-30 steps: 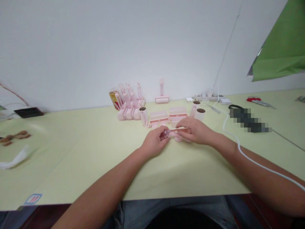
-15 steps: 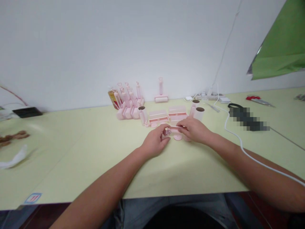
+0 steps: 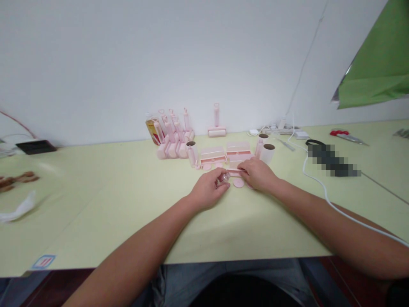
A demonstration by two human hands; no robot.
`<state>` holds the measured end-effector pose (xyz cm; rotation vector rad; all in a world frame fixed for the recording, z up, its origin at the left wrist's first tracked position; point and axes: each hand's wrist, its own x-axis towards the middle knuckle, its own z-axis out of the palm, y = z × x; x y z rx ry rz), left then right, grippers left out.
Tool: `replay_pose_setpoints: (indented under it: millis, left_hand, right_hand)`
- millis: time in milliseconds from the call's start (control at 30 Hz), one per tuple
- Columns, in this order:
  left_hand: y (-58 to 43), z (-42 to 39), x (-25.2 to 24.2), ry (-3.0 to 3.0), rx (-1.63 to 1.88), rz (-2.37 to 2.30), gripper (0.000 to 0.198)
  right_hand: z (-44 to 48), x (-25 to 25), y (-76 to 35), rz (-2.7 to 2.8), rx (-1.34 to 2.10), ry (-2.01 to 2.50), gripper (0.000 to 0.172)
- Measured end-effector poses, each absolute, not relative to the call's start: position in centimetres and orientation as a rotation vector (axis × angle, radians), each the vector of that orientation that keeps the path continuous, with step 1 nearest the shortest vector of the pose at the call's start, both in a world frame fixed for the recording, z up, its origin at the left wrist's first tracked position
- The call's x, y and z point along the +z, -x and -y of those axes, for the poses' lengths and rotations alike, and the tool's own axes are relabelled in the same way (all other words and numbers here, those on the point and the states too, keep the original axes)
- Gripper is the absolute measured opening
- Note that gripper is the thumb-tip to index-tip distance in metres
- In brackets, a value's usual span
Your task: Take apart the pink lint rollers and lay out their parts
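Observation:
My left hand is closed round a small clear and pink part. To its right, my right hand grips a pink roller case, partly hidden by the fingers. A round pink disc lies on the table between the hands, and another shows partly under the right hand. Just behind stand two pink cases with clear covers, one at left and one at right. White rolls with brown cores flank them, at left and right.
Several assembled pink rollers stand at the back left beside a yellow bottle; one more roller leans on the wall. A white cable crosses my right forearm. Red-handled scissors lie at the back right.
The clear part in my left hand has turned slightly, its end now pointing toward the right hand. My right hand keeps its hold on the case, which has barely shifted.

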<state>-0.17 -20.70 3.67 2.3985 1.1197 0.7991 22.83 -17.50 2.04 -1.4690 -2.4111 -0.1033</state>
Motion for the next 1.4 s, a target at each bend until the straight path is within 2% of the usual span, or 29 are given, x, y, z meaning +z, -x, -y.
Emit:
replay_pose_setpoints:
  millis: [133, 300, 500, 667, 833, 1133, 1400]
  left_hand:
    - [0.2, 20.7, 3.7, -2.399, 0.793, -1.111, 0.021]
    - [0.2, 20.6, 3.6, -2.376, 0.806, -1.116, 0.023]
    - [0.1, 20.6, 3.5, -2.363, 0.805, -1.118, 0.021]
    - [0.0, 20.6, 3.6, -2.379, 0.766, -1.1, 0.023]
    - [-0.1, 20.6, 3.5, -2.404, 0.736, -1.103, 0.02]
    - [-0.3, 21.0, 3.6, -2.408, 0.671, -1.081, 0.02]
    - [0.2, 20.7, 3.8, -2.379, 0.744, -1.088, 0.032]
  right_hand:
    - [17.3, 1.6, -23.0, 2.421, -0.108, 1.469, 0.022]
    - [17.0, 1.2, -23.3, 2.399, -0.085, 1.427, 0.022]
    - [18.5, 2.6, -22.5, 2.23, 0.068, 1.146, 0.016]
    - [20.5, 3.7, -21.4, 2.288, 0.428, 0.926, 0.023]
    - [20.8, 3.1, -21.1, 2.263, 0.601, 0.9, 0.025]
    - [20.8, 3.4, -20.9, 2.311, 0.598, 0.885, 0.033]
    - [19.2, 2.5, -21.9, 1.818, 0.705, 1.056, 0.043]
